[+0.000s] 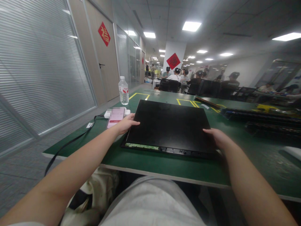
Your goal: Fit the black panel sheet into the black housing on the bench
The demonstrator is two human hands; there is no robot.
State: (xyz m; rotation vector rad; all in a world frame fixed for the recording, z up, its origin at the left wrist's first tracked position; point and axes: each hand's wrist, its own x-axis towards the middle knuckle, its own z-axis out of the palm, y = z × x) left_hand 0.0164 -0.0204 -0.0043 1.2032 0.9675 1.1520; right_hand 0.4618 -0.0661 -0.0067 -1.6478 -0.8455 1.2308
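Observation:
A flat black display panel (169, 125) lies in front of me, with a green circuit strip (142, 146) showing along its near edge. On its left edge my left hand (127, 123) is closed, thumb on the dark face and fingers underneath. My right hand (217, 138) grips the opposite edge in the same way, its thumb on top and its other fingers mostly hidden. The panel's near side sits close to the table; whether the whole panel rests on it I cannot tell.
On the green table (164, 168) a phone (116, 118) lies at the left by a white power strip (127, 112) with a black cord. Behind it stands a water bottle (123, 90). Dark long parts (261, 116) are piled at the right. People sit farther back.

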